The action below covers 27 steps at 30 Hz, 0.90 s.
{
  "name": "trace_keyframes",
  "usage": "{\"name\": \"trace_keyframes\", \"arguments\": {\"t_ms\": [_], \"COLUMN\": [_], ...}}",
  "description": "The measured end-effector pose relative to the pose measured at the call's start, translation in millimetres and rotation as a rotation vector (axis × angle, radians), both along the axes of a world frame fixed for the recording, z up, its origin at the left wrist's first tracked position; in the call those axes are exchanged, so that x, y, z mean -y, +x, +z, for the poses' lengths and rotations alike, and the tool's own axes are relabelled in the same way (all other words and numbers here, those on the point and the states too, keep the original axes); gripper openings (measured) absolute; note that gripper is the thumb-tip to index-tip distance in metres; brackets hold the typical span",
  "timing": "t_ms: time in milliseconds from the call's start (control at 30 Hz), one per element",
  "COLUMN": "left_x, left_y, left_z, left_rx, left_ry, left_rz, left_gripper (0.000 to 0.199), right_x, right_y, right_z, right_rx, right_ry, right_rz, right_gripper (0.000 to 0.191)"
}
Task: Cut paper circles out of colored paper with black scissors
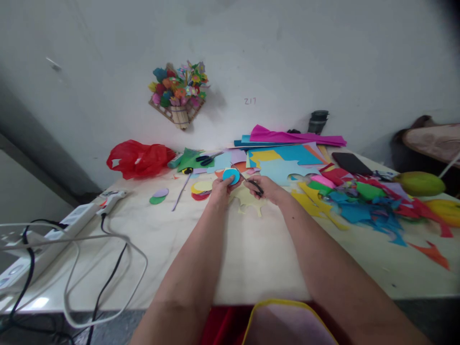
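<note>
Near the middle of the table, my left hand (222,190) pinches a round blue paper disc (231,177), with pale paper showing behind its top edge. My right hand (266,188) is closed on the dark handles of a pair of scissors (256,186). The blades point up and left, beside the disc's right edge; whether they touch it I cannot tell. Below the hands lies a pale yellow paper offcut (247,200) with curved cutouts. Left of my left hand are stacked yellow and red paper circles (201,189), and farther left a purple and a green circle (158,195).
Coloured sheets (287,160) lie at the back, with black scissors (206,160) and a red plastic bag (138,158) to their left. Scraps (373,206), a phone (351,163) and yellow-green fruit (419,184) are right. A power strip (53,239) and cables are left.
</note>
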<state>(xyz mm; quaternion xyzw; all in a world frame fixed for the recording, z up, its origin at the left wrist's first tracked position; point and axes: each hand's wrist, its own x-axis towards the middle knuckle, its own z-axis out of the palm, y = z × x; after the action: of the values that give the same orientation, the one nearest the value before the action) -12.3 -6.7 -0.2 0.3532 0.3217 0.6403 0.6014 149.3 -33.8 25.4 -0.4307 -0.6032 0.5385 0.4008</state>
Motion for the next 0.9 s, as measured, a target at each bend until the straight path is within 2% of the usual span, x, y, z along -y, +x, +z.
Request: {"name": "trace_keyframes", "arguments": {"t_ms": [367,633,900], "left_x": [-0.2,0.8,1.0], "left_y": [-1.5,-2.4,-3.1], "left_z": [0.2,1.0,1.1], "left_rx": [0.011,0.022,0.014], "left_ry": [-0.004,-0.023,-0.019], "left_rz": [-0.004,0.009,0.014], "left_gripper": [0.015,0.021,0.014], "right_x": [-0.3,-3.3,-2.4], "right_y": [-0.2,0.6,-0.2], "right_z": [-0.3,-3.0,-1.7], "right_rx": [-0.010,0.004,-0.005], "right_ry": [-0.005,0.008,-0.004], "right_rz": [-0.010,-0.001,-0.004], "right_gripper": [0.020,0.020,0.022]}}
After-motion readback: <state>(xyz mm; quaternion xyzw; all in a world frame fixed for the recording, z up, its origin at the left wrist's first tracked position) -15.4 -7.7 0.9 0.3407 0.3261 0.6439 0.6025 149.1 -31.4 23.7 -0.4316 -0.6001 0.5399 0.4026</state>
